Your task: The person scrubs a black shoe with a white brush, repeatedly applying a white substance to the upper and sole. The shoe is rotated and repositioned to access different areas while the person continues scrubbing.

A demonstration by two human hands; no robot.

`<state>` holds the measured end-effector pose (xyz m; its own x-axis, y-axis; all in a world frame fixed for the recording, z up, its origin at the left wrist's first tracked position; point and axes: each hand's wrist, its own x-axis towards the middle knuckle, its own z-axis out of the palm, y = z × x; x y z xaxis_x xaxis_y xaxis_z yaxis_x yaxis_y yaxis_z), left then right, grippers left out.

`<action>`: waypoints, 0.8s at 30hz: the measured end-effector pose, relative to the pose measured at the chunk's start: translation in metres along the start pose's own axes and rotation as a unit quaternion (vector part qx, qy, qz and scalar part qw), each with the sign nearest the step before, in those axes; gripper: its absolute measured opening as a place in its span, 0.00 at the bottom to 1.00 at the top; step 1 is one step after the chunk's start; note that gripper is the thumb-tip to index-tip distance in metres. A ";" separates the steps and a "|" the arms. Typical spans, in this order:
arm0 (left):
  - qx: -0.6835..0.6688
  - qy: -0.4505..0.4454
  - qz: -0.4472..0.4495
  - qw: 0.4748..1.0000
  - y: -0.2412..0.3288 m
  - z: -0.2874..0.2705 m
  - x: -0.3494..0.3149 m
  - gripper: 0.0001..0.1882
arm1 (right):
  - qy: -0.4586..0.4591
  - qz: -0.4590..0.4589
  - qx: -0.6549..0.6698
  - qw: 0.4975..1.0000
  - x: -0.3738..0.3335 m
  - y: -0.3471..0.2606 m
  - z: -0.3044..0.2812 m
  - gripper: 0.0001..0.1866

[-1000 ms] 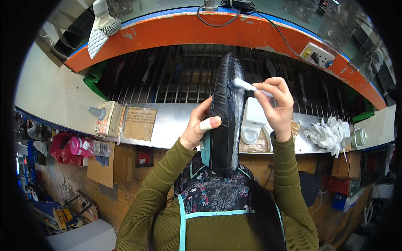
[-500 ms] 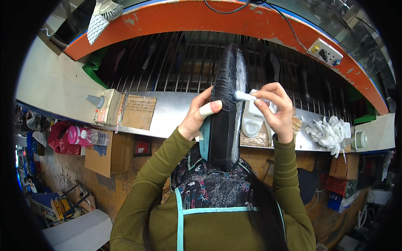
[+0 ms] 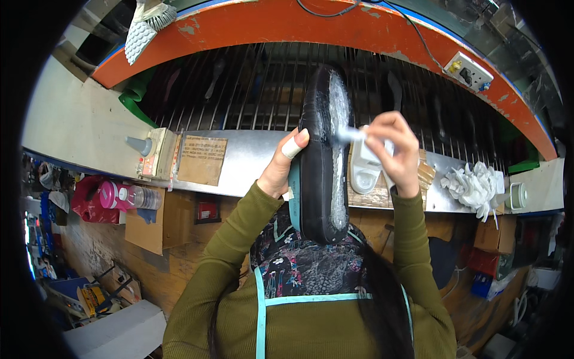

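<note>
My left hand [image 3: 280, 164] is closed around a black shoe upper [image 3: 315, 191], its taped thumb lying on the near side and the other fingers hidden behind. The shoe stands lengthwise in front of me, its pale, rough underside [image 3: 338, 179] turned partly up and to the right. A strip of teal [image 3: 294, 197] shows along its left edge. Between the fingertips of my right hand [image 3: 397, 152] is a small white brush [image 3: 354, 136], smeared by motion. The brush's tip touches the shoe near the border between black side and pale bottom.
Beyond the metal ledge [image 3: 239, 173] runs a rack of metal bars [image 3: 257, 90]. A white plastic holder [image 3: 365, 170] sits behind my right hand. Crumpled white cloth or paper [image 3: 472, 188] lies at the right, a cardboard piece [image 3: 203, 160] at the left. An orange beam [image 3: 263, 27] crosses the far side.
The shoe has rolled in my left hand, so more of its pale underside faces up. My left thumb has shifted upward along it. The brush has moved slightly and is now blurred.
</note>
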<state>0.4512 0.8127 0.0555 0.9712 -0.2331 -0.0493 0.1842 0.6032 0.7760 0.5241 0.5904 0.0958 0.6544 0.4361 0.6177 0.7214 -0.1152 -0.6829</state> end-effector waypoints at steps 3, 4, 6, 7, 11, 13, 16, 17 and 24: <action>-0.005 0.009 0.028 1.000 -0.006 0.005 0.000 0.34 | 0.076 0.088 -0.032 0.993 0.007 0.003 0.011 0.08; -0.009 0.026 0.038 0.999 -0.008 0.006 -0.001 0.34 | 0.060 0.099 -0.008 0.993 0.003 0.004 0.013 0.08; -0.016 0.059 0.047 0.997 -0.011 0.005 -0.003 0.34 | 0.042 0.092 0.005 0.995 -0.013 0.003 0.019 0.07; -0.007 0.071 0.054 0.996 -0.016 0.000 -0.004 0.38 | 0.038 0.094 0.029 0.994 -0.023 0.000 0.023 0.07; 0.008 0.125 0.055 0.991 -0.023 -0.010 -0.009 0.33 | -0.003 0.204 0.143 0.969 -0.059 -0.017 0.027 0.08; 0.009 0.138 0.054 0.989 -0.024 -0.009 -0.010 0.31 | 0.015 0.213 0.116 0.970 -0.068 -0.020 0.031 0.08; 0.009 0.149 0.058 0.987 -0.025 -0.008 -0.009 0.30 | 0.033 0.216 0.083 0.972 -0.069 -0.018 0.037 0.08; 0.009 0.149 0.062 0.987 -0.026 -0.006 -0.008 0.29 | 0.038 0.216 0.073 0.973 -0.067 -0.016 0.039 0.08; 0.053 0.134 0.063 0.988 -0.020 -0.002 -0.004 0.29 | 0.074 0.172 0.001 0.982 -0.040 -0.016 0.042 0.08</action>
<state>0.4437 0.8033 0.0384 0.9930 0.0580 -0.1026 0.0566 0.5281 0.8473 0.4763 0.6124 0.0653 0.8854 0.2371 0.3999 0.4513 -0.2321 -0.8617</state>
